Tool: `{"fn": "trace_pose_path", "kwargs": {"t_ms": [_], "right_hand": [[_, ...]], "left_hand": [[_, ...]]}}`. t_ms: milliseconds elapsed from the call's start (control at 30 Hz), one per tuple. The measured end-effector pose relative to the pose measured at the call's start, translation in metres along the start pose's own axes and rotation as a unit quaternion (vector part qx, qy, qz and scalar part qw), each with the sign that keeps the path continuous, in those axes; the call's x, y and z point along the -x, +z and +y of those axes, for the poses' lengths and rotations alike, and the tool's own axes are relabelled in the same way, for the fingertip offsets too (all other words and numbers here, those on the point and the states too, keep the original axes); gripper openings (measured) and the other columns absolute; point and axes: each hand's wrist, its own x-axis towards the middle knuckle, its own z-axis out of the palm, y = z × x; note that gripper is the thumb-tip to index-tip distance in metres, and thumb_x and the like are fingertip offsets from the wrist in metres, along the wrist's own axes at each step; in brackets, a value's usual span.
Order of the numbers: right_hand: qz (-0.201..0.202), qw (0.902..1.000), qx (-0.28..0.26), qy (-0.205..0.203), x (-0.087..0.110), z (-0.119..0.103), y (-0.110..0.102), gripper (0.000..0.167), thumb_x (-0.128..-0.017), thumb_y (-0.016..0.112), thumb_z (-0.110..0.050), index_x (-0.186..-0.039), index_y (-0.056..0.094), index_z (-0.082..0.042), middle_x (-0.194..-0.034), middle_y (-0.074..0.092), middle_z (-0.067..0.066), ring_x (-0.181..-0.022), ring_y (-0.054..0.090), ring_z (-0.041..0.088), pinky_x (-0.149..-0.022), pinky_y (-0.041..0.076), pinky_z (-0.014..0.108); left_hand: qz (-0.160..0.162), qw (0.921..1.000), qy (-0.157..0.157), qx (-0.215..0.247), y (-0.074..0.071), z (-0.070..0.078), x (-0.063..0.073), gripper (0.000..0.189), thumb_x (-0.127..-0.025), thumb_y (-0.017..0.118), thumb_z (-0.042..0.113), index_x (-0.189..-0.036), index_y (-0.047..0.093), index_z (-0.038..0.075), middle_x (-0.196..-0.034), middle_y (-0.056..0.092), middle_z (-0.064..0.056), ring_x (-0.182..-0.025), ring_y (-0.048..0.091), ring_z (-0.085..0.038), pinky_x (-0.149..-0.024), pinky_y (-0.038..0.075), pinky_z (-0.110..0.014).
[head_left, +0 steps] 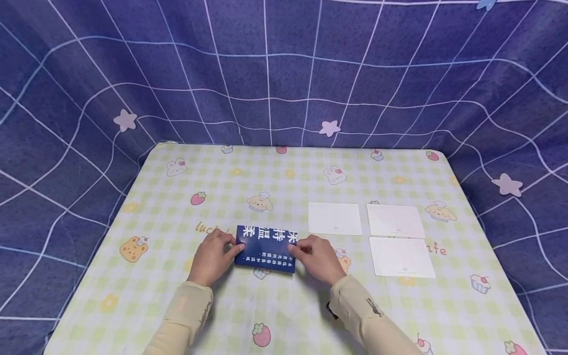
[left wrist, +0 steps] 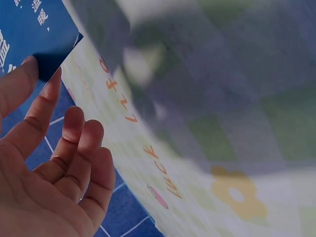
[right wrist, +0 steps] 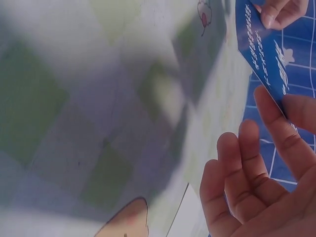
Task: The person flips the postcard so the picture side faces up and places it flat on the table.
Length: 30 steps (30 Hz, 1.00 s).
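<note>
A dark blue card (head_left: pixel 265 250) with white printed characters is held up over the table between both hands. At its left edge my left hand (head_left: pixel 213 257) pinches it between thumb and forefinger; the left wrist view shows the other fingers loosely bent below the card (left wrist: pixel 37 29). My right hand (head_left: pixel 320 258) pinches the opposite edge the same way, thumb on the printed face, as the right wrist view shows beside the card (right wrist: pixel 261 49). In the head view the characters appear upside down. White cards lie to the right of the right hand.
Three white cards lie flat on the right: one at the left (head_left: pixel 335 218), one beside it (head_left: pixel 396 220), and one just below that (head_left: pixel 402 257). A green-and-white checked tablecloth (head_left: pixel 177 197) with cartoon prints covers the table. Blue grid-patterned cloth (head_left: pixel 284 74) hangs behind it.
</note>
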Motion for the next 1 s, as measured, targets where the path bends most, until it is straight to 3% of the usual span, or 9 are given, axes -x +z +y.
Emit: {"fn": "trace_pose_path", "kwargs": {"t_ms": [133,333,633,767,867,1000], "right_hand": [[-0.006,1.0,0.006,-0.003,-0.001,-0.002,0.004,0.046,-0.098,0.067,-0.034,-0.06,0.056,-0.012,-0.073,0.053,-0.003,-0.067,0.046,0.014,-0.063,0.037,0.03],[-0.02,0.9996,0.021,-0.001,-0.004,-0.002,0.011,0.044,-0.098,0.067,-0.034,-0.063,0.062,-0.008,-0.073,0.054,-0.004,-0.067,0.047,0.014,-0.063,0.038,0.03],[-0.038,0.9977,0.056,-0.001,-0.008,-0.006,0.021,0.038,-0.097,0.067,-0.034,-0.066,0.067,-0.013,-0.071,0.054,-0.005,-0.068,0.047,0.013,-0.062,0.039,0.029],[-0.041,0.9951,0.089,-0.016,-0.009,-0.007,0.025,0.042,-0.097,0.068,-0.033,-0.06,0.059,-0.016,-0.067,0.052,-0.006,-0.066,0.046,0.011,-0.06,0.038,0.028],[-0.039,0.9934,0.106,-0.023,-0.011,-0.01,0.028,0.044,-0.096,0.069,-0.033,-0.058,0.053,-0.018,-0.065,0.051,-0.006,-0.066,0.046,0.011,-0.06,0.038,0.028],[-0.038,0.9921,0.119,-0.014,-0.013,-0.015,0.03,0.043,-0.096,0.07,-0.033,-0.058,0.054,-0.019,-0.067,0.053,-0.006,-0.066,0.047,0.011,-0.061,0.039,0.028]], "left_hand": [[0.002,1.0,0.0,-0.003,-0.002,-0.004,0.003,0.02,-0.091,0.077,0.025,-0.084,0.068,0.008,-0.096,0.062,-0.01,-0.105,0.061,-0.039,-0.093,0.047,-0.052],[-0.008,0.9997,-0.015,-0.016,-0.005,-0.008,0.004,0.021,-0.091,0.077,0.025,-0.083,0.068,0.009,-0.093,0.061,-0.009,-0.097,0.061,-0.036,-0.09,0.048,-0.051],[-0.031,0.9984,-0.02,-0.042,-0.011,-0.012,0.006,0.023,-0.091,0.077,0.025,-0.077,0.066,0.009,-0.086,0.061,-0.011,-0.104,0.061,-0.043,-0.092,0.047,-0.054],[-0.035,0.9975,-0.025,-0.056,-0.011,-0.014,0.007,0.026,-0.091,0.077,0.025,-0.074,0.065,0.01,-0.08,0.056,-0.008,-0.089,0.06,-0.037,-0.082,0.048,-0.049],[-0.033,0.9969,-0.031,-0.065,-0.011,-0.015,0.007,0.026,-0.09,0.078,0.026,-0.074,0.066,0.01,-0.077,0.051,-0.006,-0.072,0.049,-0.026,-0.068,0.044,-0.044],[-0.029,0.9962,-0.036,-0.074,-0.011,-0.016,0.007,0.025,-0.089,0.079,0.026,-0.075,0.068,0.008,-0.078,0.051,-0.006,-0.07,0.048,-0.024,-0.066,0.044,-0.043]]}}
